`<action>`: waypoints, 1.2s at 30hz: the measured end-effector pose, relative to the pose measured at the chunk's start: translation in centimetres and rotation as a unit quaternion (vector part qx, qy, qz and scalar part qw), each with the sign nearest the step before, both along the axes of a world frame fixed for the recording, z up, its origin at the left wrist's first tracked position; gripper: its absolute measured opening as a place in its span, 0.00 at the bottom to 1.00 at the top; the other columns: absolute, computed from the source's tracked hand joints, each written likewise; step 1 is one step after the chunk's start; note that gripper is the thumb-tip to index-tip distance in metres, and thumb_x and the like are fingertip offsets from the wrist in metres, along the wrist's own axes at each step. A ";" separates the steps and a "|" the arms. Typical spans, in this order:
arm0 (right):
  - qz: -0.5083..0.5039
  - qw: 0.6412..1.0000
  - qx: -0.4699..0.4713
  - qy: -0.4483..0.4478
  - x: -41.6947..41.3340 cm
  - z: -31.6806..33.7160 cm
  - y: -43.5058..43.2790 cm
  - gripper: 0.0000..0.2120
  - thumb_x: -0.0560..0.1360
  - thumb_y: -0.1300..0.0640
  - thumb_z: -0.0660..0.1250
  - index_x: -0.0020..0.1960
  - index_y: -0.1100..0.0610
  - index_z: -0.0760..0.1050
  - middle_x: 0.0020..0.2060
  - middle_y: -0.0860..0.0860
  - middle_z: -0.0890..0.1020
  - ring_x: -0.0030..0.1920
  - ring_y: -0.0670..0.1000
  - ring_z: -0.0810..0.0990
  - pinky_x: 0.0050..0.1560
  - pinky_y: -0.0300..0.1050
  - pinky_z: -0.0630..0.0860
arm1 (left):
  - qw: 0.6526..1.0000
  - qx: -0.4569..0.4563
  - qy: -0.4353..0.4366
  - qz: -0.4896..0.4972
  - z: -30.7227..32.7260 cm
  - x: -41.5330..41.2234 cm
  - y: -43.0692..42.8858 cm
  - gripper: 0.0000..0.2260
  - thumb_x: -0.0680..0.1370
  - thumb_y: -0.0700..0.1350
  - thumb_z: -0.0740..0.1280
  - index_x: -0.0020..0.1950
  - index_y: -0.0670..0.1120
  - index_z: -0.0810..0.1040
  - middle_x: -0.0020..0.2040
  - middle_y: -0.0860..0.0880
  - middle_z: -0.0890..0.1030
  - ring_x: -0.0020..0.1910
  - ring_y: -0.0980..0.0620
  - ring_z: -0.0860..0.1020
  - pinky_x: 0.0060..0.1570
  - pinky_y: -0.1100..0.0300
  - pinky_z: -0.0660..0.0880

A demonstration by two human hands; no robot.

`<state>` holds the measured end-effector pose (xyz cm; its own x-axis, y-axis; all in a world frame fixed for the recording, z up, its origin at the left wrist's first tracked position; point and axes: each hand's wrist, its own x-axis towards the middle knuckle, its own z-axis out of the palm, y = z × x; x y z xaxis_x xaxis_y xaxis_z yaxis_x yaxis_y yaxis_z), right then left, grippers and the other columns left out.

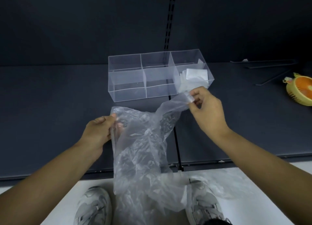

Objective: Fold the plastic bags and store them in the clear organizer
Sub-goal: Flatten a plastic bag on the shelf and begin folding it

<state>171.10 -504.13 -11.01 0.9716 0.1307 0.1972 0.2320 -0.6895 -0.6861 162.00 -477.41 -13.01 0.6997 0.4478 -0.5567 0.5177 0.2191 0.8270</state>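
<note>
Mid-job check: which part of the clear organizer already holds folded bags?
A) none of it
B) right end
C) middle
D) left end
B: the folded bags lie in the right-end section of the clear organizer; the left and middle sections show nothing inside.

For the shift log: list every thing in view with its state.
Plastic bag: unfolded, crumpled, held between both hands.
Left hand: grips the bag's left edge.
Right hand: pinches the bag's handle.
Organizer: upright on the shelf, open-topped.
Folded bags: lying in the organizer's right compartment.
Spare bag: crumpled on the floor.
</note>
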 end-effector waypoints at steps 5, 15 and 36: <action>-0.101 0.975 0.173 0.092 0.6 -1.3 -3.5 0.11 0.73 0.66 0.68 0.41 0.50 0.76 0.30 0.46 0.83 0.32 0.41 0.80 0.35 0.30 0.74 | 1.000 -0.012 -0.011 0.014 -0.2 0.0 0.8 0.08 0.78 0.47 0.68 0.40 0.46 0.79 0.36 0.50 0.84 0.33 0.55 0.82 0.32 0.65 0.77; -0.146 0.776 0.454 0.414 1.6 -1.9 -6.4 0.11 0.80 0.55 0.58 0.50 0.63 0.73 0.46 0.62 0.83 0.48 0.59 0.84 0.46 0.51 0.80 | 1.000 -0.007 -0.001 0.004 -0.8 0.5 0.8 0.06 0.78 0.46 0.68 0.43 0.45 0.80 0.42 0.47 0.84 0.38 0.52 0.82 0.36 0.63 0.76; 0.191 0.874 0.183 0.408 -8.5 0.2 -6.3 0.20 0.75 0.38 0.58 0.61 0.44 0.78 0.58 0.43 0.80 0.59 0.43 0.78 0.56 0.41 0.75 | 0.963 -0.216 0.142 -0.076 0.8 -5.3 -1.1 0.31 0.62 0.56 0.75 0.58 0.40 0.78 0.50 0.41 0.85 0.46 0.46 0.84 0.36 0.55 0.81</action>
